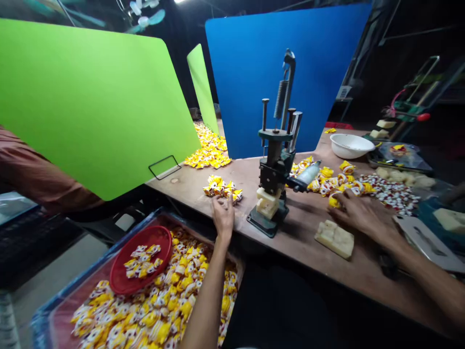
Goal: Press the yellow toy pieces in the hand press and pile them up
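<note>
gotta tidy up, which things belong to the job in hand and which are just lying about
Seems part of the job: yellow pieces at the left hand; yellow piece at the right hand; press

Seems just lying about: white bowl; loose pale block

We see worn, dark metal on the press and its spring. The table looks like matt wood, the slab rough and dull. The bowl and basin look to us like smooth plastic, the panels matt, the pieces glossy.
</note>
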`<move>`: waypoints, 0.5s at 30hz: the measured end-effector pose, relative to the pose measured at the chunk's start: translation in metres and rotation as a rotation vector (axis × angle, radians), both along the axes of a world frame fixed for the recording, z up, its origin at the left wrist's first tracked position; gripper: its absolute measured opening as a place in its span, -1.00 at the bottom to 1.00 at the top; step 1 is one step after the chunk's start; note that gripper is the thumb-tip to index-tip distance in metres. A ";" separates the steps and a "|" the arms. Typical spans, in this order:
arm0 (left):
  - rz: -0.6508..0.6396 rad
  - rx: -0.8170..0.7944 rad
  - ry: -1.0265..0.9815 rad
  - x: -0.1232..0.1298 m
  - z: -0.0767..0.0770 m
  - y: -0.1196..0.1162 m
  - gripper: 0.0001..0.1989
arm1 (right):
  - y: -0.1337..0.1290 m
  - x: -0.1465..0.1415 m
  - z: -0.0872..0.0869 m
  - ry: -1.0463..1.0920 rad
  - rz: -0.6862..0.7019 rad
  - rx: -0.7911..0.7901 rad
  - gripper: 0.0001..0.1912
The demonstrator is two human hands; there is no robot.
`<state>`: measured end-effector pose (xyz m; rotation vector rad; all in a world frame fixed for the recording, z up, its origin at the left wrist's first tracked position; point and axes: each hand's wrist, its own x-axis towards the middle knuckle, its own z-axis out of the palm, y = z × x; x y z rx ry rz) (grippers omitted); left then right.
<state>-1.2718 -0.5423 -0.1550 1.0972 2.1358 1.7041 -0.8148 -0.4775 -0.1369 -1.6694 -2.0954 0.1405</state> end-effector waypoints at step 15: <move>-0.536 0.169 -0.625 0.072 -0.009 -0.102 -0.44 | -0.082 -0.171 0.027 1.179 0.426 -1.003 -0.35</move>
